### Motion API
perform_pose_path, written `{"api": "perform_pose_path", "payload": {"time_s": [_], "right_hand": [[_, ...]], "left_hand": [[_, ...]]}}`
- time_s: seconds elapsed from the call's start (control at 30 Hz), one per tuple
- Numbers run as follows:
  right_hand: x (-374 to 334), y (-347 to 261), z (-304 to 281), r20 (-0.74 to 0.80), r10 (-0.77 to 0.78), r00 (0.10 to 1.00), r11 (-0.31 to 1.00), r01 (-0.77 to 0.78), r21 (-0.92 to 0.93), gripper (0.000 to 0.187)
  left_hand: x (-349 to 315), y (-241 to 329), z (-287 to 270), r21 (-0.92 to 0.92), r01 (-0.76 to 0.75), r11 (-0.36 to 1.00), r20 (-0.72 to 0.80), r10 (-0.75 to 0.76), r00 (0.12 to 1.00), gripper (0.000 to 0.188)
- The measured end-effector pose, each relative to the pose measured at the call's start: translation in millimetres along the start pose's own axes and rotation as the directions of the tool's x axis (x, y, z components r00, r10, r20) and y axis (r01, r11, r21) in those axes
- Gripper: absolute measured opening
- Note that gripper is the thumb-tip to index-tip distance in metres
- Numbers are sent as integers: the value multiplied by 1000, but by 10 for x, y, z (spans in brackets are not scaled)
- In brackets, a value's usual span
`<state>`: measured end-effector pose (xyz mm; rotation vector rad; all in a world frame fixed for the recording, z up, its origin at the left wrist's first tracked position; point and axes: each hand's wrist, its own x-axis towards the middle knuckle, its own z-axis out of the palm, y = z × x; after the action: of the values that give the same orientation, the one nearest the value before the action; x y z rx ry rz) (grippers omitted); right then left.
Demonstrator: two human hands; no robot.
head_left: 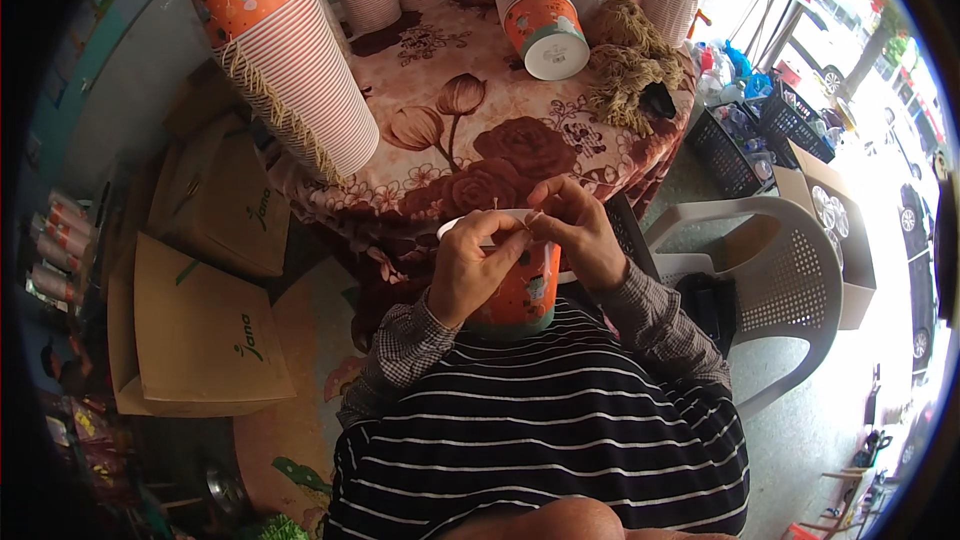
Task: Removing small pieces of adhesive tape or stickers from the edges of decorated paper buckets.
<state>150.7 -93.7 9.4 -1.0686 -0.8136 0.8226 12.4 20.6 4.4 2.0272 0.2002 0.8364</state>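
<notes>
My left hand (470,262) and right hand (583,232) both pinch a cord (528,223) at the top of the cup (530,290) on my lap (545,390), which could tip if I tug unevenly, since my fingertips grip cord, not cup.

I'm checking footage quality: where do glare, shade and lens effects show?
Head view, light: glare bleaches the floor at far right, the front cardboard box at left is dimmer. Head view, lens: dark rounded borders frame the fisheye image. Head view, focus: left hand, right hand and orange cup read clearly.
</notes>
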Motion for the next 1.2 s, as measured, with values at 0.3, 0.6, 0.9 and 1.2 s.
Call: {"api": "perform_pose_path", "payload": {"time_s": [0.3, 0.6, 0.9, 1.2], "right_hand": [[-5, 56, -227, 7, -33, 999, 999, 33, -24, 8], [-72, 59, -130, 68, -26, 997, 999, 29, -42, 15], [-37, 71, -67, 76, 12, 997, 1000, -14, 26, 7], [-52, -92, -182, -59, -356, 933, 795, 269, -543, 8]], "left_hand": [[35, -66, -182, -242, 167, 956, 174, -126, 977, 18], [30, -69, -199, -274, 180, 945, 198, -128, 972, 17], [21, -36, -201, -267, 175, 948, 191, -126, 974, 16], [41, -41, -287, -176, 107, 979, 153, -80, 985, 11]]}}
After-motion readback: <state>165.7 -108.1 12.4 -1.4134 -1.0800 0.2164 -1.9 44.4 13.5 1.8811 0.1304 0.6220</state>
